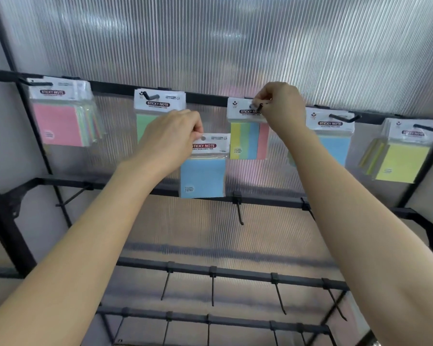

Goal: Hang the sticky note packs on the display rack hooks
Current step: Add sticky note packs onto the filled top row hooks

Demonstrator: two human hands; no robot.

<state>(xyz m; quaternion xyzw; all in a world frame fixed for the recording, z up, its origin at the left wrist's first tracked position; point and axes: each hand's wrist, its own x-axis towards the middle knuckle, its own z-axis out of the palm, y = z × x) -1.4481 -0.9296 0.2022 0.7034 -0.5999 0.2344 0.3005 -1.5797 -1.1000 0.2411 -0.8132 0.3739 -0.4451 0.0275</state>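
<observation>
Up at the top rail of the rack, in the head view, both hands are working close together. The left hand is pinching the white header of a blue pack at its upper left corner, thumb and fingers curled onto the card, so the pack is hanging free in the air below the rail and in front of the panel. Its long axis is running straight down, and its hang hole is sitting just right of the pinching fingertips, facing the camera.

The right hand is clenching around the tip of a hook – the one already carrying a striped pack. Whether those fingers are also nipping the striped header I cannot tell.

That hook is lying up and to the right of the blue pack's hole, near but not touching, and the right hand is already on it. Judging from this, the hole is needing to rise and slide rightward onto the tip – the left hand is doing the carrying, the right seemingly steadying the hook.
</observation>
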